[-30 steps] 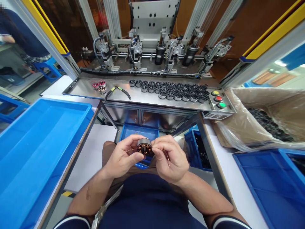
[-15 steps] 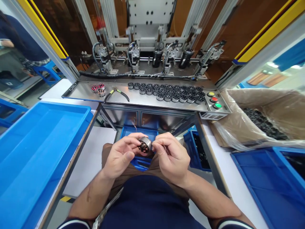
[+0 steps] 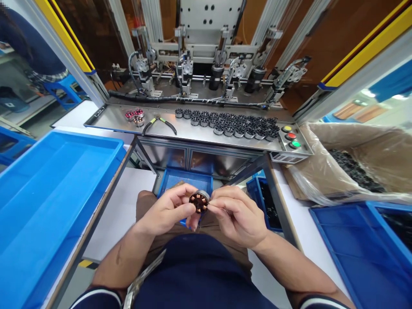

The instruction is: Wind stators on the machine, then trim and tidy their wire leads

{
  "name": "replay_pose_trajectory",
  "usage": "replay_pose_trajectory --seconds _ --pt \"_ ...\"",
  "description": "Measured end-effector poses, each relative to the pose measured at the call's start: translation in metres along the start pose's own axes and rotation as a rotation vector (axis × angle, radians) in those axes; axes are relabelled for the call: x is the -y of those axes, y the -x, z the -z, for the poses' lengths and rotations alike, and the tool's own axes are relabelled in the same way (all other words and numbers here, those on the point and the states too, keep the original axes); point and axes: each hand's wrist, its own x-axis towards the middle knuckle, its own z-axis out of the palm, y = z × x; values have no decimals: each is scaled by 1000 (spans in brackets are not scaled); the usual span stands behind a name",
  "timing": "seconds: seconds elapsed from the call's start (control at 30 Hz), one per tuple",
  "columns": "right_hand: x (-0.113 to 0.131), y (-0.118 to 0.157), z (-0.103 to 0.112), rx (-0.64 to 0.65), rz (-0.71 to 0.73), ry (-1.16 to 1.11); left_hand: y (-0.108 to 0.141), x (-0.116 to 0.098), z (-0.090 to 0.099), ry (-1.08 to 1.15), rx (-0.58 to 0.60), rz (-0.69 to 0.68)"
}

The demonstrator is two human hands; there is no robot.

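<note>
A round metal ring-shaped part with copper windings inside [image 3: 199, 201] is held over my lap, its open face turned up toward me. My left hand [image 3: 172, 209] grips it between thumb and fingers from the left. At its right edge, my right hand [image 3: 240, 214] is pinched closed; thin wire shows faintly by these fingertips, though the tips themselves partly hide it. On the metal ledge lie pliers with green and black handles [image 3: 159, 124], spread apart. Several wound parts with red [image 3: 135, 115] sit left of the pliers, and rows of black ring parts [image 3: 228, 122] stand to the right.
Behind the ledge stands a machine with clamps [image 3: 186, 68]. A blue tray [image 3: 61, 171] is at the left, a plastic-lined carton [image 3: 360, 163] and a blue bin [image 3: 341, 244] at the right. Three buttons [image 3: 291, 136] sit on the ledge. A person [image 3: 28, 43] is at far left.
The held part has turned so its copper-wound face shows more fully. My left thumb has moved onto its edge, and my right hand has shifted slightly right and down.
</note>
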Motion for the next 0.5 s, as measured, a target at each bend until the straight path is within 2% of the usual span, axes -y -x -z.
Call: replay_pose_trajectory --seconds 0.17,0.3,0.4,0.5 --pt "4 2 -7 -97 -171 -15 0 5 -5 -13 -112 -131" --pt "7 0 -12 -145 -311 -76 0 6 -10 -12 -164 -304" --pt "7 -3 -12 -149 -323 -103 0 5 -12 10 -184 -394" --pt "6 -3 -8 -105 -241 -107 -1 3 -12 74 -215 -438"
